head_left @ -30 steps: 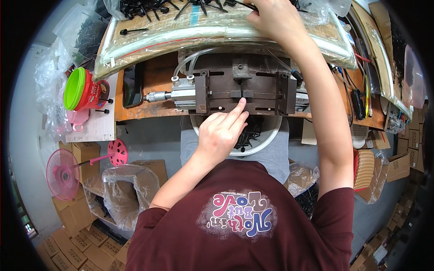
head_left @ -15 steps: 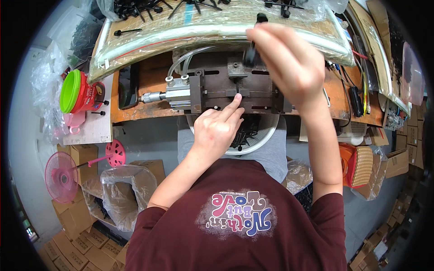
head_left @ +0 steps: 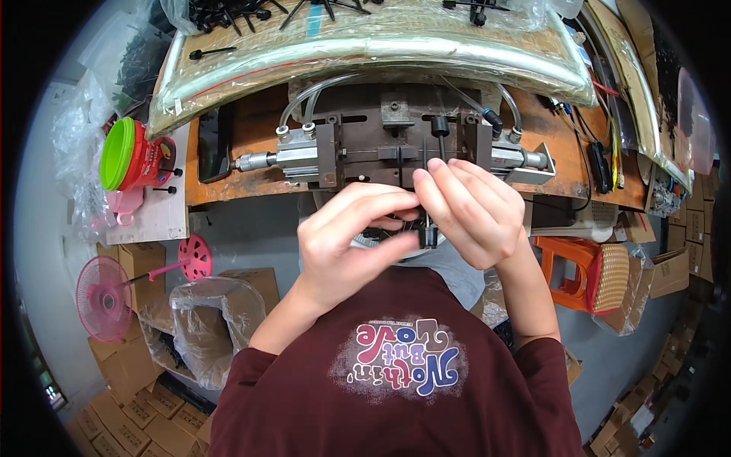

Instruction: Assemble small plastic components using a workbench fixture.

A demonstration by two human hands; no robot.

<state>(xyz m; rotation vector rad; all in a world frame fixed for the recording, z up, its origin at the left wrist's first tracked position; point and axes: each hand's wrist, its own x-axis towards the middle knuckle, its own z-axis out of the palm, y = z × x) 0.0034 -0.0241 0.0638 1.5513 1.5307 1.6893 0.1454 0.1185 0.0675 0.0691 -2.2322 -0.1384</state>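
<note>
Head view: wooden bench (head_left: 228,164), metal press (head_left: 396,141), cardboard boxes (head_left: 129,365) below.

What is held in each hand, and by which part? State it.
The right hand pinches a thin black rod-like part by its upper shaft, its thicker end hanging below. The left hand meets it at the fingertips; its own hold cannot be told.

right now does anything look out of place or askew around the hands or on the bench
Nothing stands out. Both hands, left hand and right hand, meet over a small black part in front of the metal press fixture. Loose black parts lie heaped on the plastic-covered shelf, untidy but not spilled.
</note>
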